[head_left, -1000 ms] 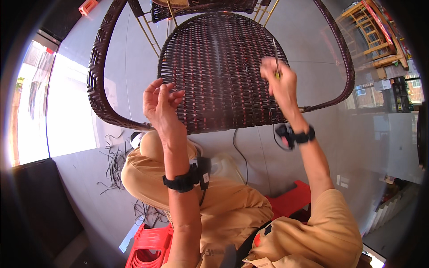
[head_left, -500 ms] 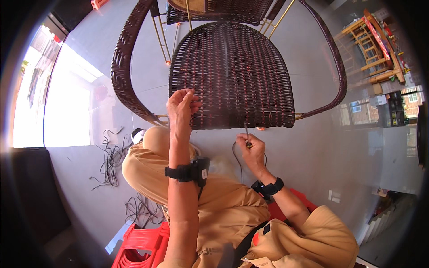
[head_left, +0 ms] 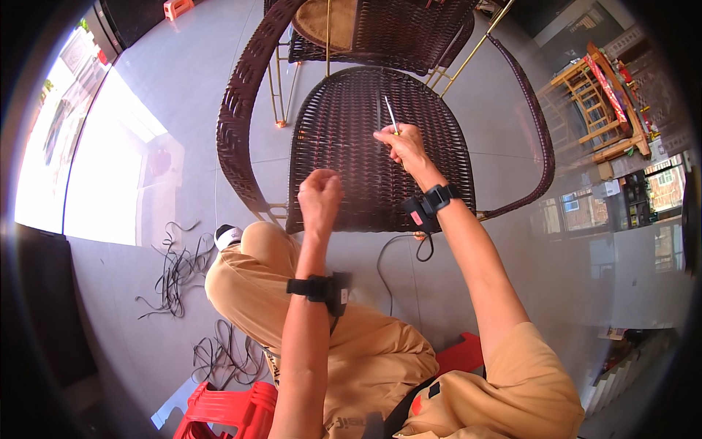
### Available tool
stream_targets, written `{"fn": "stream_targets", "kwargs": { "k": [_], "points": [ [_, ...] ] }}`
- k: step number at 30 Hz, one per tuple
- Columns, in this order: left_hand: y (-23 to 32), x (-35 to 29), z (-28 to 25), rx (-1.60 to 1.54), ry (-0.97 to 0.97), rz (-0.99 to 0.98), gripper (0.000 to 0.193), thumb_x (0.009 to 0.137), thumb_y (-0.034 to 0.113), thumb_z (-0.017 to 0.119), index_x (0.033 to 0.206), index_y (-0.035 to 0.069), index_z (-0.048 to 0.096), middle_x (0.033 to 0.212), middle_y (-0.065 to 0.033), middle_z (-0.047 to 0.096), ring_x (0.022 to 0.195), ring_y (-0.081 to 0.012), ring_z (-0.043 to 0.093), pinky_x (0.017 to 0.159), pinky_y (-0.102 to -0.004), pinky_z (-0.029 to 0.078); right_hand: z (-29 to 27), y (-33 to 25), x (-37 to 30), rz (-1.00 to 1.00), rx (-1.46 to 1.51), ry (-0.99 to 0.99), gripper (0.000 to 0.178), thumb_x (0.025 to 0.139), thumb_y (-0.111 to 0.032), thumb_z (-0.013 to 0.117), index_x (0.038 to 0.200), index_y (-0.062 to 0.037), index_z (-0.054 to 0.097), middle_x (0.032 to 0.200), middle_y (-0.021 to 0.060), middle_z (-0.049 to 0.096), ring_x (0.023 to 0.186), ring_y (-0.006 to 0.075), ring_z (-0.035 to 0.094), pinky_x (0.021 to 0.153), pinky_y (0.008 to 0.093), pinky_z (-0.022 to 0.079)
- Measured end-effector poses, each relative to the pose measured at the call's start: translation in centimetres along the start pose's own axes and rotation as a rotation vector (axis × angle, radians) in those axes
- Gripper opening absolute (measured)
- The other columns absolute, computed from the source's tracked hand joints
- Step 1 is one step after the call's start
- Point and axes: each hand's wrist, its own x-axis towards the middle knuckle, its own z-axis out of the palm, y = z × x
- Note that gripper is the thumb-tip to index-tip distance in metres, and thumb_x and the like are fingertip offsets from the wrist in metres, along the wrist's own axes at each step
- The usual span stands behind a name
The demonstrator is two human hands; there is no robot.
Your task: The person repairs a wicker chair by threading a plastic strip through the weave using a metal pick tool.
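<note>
One slim metal tool (head_left: 391, 115) is grasped in our right hand (head_left: 406, 149) over the dark woven seat (head_left: 342, 124); our left hand (head_left: 319, 200) curls its fingers near the seat's left side, whether gripping anything we cannot tell.

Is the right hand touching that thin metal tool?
Touching. The head view shows the right hand gripping one end of the thin metal tool.
</note>
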Motion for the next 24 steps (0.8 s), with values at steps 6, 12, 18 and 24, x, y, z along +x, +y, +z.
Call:
{"fn": "stream_targets", "kwargs": {
  "k": [6, 12, 18, 24],
  "points": [
    [0.4, -3.8, 4.6, 0.801, -0.189, 0.458, 0.050, 0.075, 0.007, 0.065, 0.124, 0.007, 0.057, 0.115, -0.0115, 0.050, 0.108, -0.0307, 0.046, 0.089, -0.0416, 0.039, 0.5, 2.2, 1.3, 0.072, 0.162, 0.038, 0.031, 0.073, -0.016, 0.076, 0.094, 0.0014, 0.062, 0.068, 0.0076, 0.062, 0.047, 0.0099, 0.051, 0.038, 0.0231, 0.039],
    [-0.1, -4.5, 5.0, 0.999, -0.175, 0.556, 0.058, 0.074, 0.014, 0.069, 0.129, 0.008, 0.051, 0.119, -0.0088, 0.046, 0.111, -0.0288, 0.043, 0.090, -0.0414, 0.038, 0.2, 3.0, 0.3, 0.028, 0.418, 0.002, 0.022, 0.077, -0.014, 0.073, 0.090, -0.0025, 0.060, 0.076, 0.0090, 0.067, 0.051, 0.0122, 0.059, 0.041, 0.0217, 0.042],
    [0.5, -4.5, 4.8, 1.039, -0.205, 0.535, 0.060, 0.074, 0.016, 0.071, 0.129, 0.009, 0.050, 0.119, -0.0077, 0.046, 0.113, -0.0278, 0.044, 0.090, -0.0408, 0.038, 0.9, 3.3, -0.2, 0.006, 0.552, 0.065, 0.016, 0.078, -0.007, 0.070, 0.087, -0.0033, 0.058, 0.072, 0.0099, 0.066, 0.054, 0.0133, 0.063, 0.041, 0.0209, 0.046],
    [0.7, -4.6, 4.5, 1.053, -0.265, 0.452, 0.057, 0.077, 0.017, 0.068, 0.132, 0.014, 0.052, 0.124, -0.0083, 0.045, 0.114, -0.0292, 0.043, 0.093, -0.0413, 0.037, 1.0, 4.5, -0.9, -0.125, 0.769, 0.090, 0.011, 0.077, -0.003, 0.071, 0.081, -0.0037, 0.061, 0.069, 0.0102, 0.066, 0.051, 0.0127, 0.062, 0.043, 0.0222, 0.051]
  ]
}}
